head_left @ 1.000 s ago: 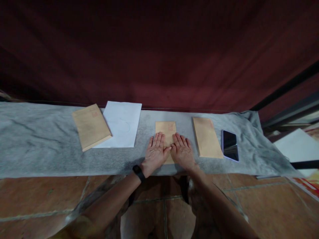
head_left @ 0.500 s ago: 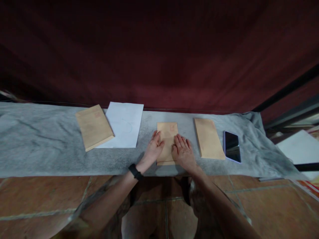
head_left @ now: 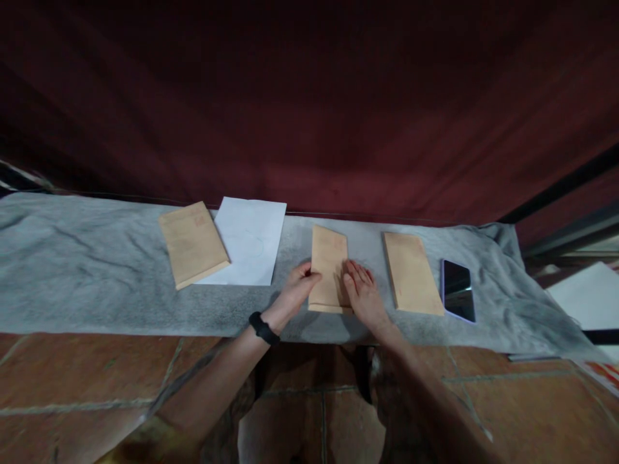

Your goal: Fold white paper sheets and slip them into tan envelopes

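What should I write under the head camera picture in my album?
Left hand and right hand touch opposite sides of a brown envelope, a phone lying off to the right.

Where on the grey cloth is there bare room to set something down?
The widest bare stretch of grey cloth lies left of the leftmost envelope; another lies right of the phone. It is crowded at the middle envelope, between the left hand and right hand, and tight between the rightmost envelope and phone.

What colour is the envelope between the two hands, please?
The envelope is light brown, with a faint reddish mark; the head view shows it best.
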Demonstrator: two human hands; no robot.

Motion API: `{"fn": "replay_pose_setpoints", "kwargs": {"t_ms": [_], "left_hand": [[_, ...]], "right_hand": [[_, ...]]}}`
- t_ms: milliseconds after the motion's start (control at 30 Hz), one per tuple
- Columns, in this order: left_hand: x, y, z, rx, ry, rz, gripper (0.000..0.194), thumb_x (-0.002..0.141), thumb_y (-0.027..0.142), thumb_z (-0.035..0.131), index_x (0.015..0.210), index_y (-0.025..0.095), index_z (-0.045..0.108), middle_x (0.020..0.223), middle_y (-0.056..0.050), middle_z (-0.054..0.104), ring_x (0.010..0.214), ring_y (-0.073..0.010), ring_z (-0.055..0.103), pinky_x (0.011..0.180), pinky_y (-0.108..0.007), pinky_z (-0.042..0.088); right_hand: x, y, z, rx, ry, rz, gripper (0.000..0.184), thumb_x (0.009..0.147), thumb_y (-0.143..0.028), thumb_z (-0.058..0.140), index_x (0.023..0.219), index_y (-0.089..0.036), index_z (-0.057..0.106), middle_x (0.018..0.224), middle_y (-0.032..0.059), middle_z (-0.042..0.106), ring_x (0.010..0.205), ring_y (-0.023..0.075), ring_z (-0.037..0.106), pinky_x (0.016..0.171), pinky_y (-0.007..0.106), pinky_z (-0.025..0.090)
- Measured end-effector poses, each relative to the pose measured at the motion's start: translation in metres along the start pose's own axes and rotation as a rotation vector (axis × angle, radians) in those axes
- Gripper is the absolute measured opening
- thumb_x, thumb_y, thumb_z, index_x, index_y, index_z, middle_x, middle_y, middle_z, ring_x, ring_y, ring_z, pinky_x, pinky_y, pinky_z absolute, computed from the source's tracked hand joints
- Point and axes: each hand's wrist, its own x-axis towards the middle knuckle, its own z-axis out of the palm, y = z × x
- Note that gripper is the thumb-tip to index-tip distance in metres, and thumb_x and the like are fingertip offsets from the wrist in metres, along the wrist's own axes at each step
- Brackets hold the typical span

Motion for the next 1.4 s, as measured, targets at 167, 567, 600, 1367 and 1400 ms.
{"fn": "replay_pose_setpoints", "kwargs": {"t_ms": [167,567,600,1367,1400], "left_hand": [[0.01,0.012,-0.002,-0.055,0.19,0.145,0.029,0.071,0.029,0.068,0.098,0.018,0.068,0.086,-0.001,0.074,0.076,-0.0183,0.067,0.071,-0.029,0.052],[-0.004,0.007,0.014,-0.087,-0.005,-0.001,0.055,0.085,0.046,0.072,0.132,0.02,0.058,0.131,-0.015,0.066,0.118,-0.0284,0.064,0.086,-0.037,0.058],[-0.004,0.004,0.014,-0.108,-0.052,-0.032,0.059,0.083,0.042,0.075,0.133,0.02,0.056,0.127,-0.014,0.068,0.113,-0.0273,0.066,0.085,-0.037,0.058],[-0.026,-0.057,0.026,1.408,-0.169,0.664,0.062,0.103,0.038,0.037,0.157,0.008,0.03,0.165,-0.017,0.032,0.156,-0.0275,0.022,0.127,-0.051,0.015],[-0.027,-0.061,0.026,1.421,-0.171,0.666,0.066,0.102,0.042,0.038,0.158,0.006,0.029,0.166,-0.018,0.03,0.157,-0.0277,0.02,0.127,-0.05,0.014]], "right_hand": [[-0.001,-0.012,-0.013,0.109,-0.06,-0.249,0.074,0.102,-0.049,0.045,0.164,-0.02,0.019,0.166,0.0106,0.034,0.152,0.0228,0.032,0.125,0.048,0.031],[0.007,-0.027,0.006,0.97,0.078,0.316,0.079,0.102,-0.068,0.017,0.143,-0.013,0.055,0.127,0.0136,0.072,0.12,0.0251,0.067,0.104,0.042,0.053],[0.008,-0.027,0.009,1.026,0.061,0.32,0.08,0.101,-0.071,0.019,0.143,-0.014,0.055,0.125,0.0135,0.073,0.118,0.0253,0.068,0.104,0.043,0.054],[-0.009,0.011,0.014,-0.308,-0.152,-0.175,0.055,0.103,-0.021,0.028,0.157,-0.012,0.038,0.165,0.0121,0.034,0.154,0.0242,0.028,0.123,0.049,0.025],[-0.008,0.013,0.013,-0.322,-0.152,-0.18,0.055,0.103,-0.021,0.029,0.157,-0.013,0.038,0.165,0.012,0.033,0.154,0.0242,0.028,0.123,0.049,0.025]]}}
